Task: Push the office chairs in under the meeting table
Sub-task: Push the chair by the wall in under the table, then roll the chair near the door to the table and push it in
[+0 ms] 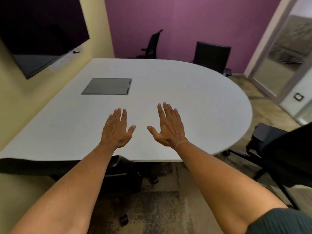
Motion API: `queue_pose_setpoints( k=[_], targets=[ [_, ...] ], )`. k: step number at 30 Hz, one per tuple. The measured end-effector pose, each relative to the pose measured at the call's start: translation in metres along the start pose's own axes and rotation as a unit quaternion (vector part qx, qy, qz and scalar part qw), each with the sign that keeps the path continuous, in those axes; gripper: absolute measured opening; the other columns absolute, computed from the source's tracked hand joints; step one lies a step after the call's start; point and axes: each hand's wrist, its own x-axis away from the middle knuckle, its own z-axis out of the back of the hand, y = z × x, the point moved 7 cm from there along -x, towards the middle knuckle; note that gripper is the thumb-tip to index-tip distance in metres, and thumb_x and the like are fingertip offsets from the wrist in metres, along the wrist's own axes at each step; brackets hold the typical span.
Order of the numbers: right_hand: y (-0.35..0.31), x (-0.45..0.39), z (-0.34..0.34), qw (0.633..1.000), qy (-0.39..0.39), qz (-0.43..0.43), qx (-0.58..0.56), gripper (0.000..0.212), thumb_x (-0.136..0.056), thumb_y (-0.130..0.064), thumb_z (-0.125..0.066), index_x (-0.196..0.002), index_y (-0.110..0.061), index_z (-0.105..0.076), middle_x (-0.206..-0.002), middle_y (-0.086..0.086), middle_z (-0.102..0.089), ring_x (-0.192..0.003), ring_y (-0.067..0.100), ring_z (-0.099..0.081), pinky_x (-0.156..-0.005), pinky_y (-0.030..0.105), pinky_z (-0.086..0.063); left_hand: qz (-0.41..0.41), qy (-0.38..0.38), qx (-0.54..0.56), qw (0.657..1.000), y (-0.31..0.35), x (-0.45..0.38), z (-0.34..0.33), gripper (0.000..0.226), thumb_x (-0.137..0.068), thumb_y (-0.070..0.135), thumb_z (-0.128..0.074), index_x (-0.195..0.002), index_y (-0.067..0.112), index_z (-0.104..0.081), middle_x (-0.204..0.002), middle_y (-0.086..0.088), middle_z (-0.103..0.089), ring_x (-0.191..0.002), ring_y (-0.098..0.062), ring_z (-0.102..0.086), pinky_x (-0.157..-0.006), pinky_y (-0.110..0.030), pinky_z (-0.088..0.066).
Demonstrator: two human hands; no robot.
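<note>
1. Presently, near-left chair [121, 173]: tucked under the meeting table [168, 92], seemingly done.
2. Left hand [116, 130], right hand [168, 129]: fingers spread, empty, above the tabletop.
3. Far chairs [152, 44], [212, 56]: near the table's far edge.
4. Right chair [283, 157]: standing clear; likely next.

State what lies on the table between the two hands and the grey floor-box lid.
Nothing: in the head view, bare white table separates the hands from the lid.

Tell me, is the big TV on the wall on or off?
Off, it seems. The large black wall-mounted television screen on the yellow wall is dark all over, showing no picture, only faint reflections.
</note>
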Motion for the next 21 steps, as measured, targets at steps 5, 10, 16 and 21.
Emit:
queue_pose_setpoints(
  k=[5,10,16,21],
  targets=[
    [0.117,0.022,0.045,0.996,0.032,-0.076,0.033,0.09,-0.086,-0.068,-0.024,-0.154,-0.014,0.0,-0.162,0.014,-0.001,-0.149,0.027,0.003,-0.12,0.046,0.001,-0.077,0.0,0.006,0.997,0.121,-0.034,-0.009,0.077,-0.097,0.054,-0.029,-0.154,0.011,0.0,-0.163,-0.014,0.001,-0.15,-0.026,0.003,-0.12,-0.038,0.001],
    [0.236,0.057,0.087,0.986,0.055,-0.14,0.067,0.088,-0.09,-0.067,-0.028,-0.154,-0.015,0.001,-0.162,0.013,-0.001,-0.149,0.028,0.002,-0.12,0.047,0.001,-0.148,-0.001,0.017,0.989,0.257,-0.06,-0.025,0.078,-0.097,0.056,-0.027,-0.154,0.011,0.001,-0.163,-0.014,0.002,-0.15,-0.026,0.003,-0.121,-0.039,0.001],
    [0.38,0.114,0.133,0.967,0.07,-0.225,0.1,0.09,-0.089,-0.067,-0.032,-0.154,-0.012,-0.002,-0.161,0.016,-0.008,-0.148,0.031,-0.005,-0.12,0.05,-0.004,-0.231,-0.017,0.036,0.972,0.43,-0.075,-0.056,0.079,-0.095,0.061,-0.023,-0.154,0.016,0.004,-0.163,-0.011,0.004,-0.15,-0.026,0.004,-0.121,-0.041,0.001],
    [0.479,0.166,0.168,0.947,0.081,-0.285,0.126,0.092,-0.086,-0.064,-0.038,-0.153,-0.008,-0.009,-0.159,0.019,-0.015,-0.147,0.033,-0.011,-0.12,0.05,-0.007,-0.314,-0.04,0.052,0.947,0.557,-0.071,-0.082,0.078,-0.096,0.058,-0.024,-0.154,0.012,0.002,-0.163,-0.014,0.001,-0.15,-0.027,0.001,-0.119,-0.038,0.002]
  ],
)
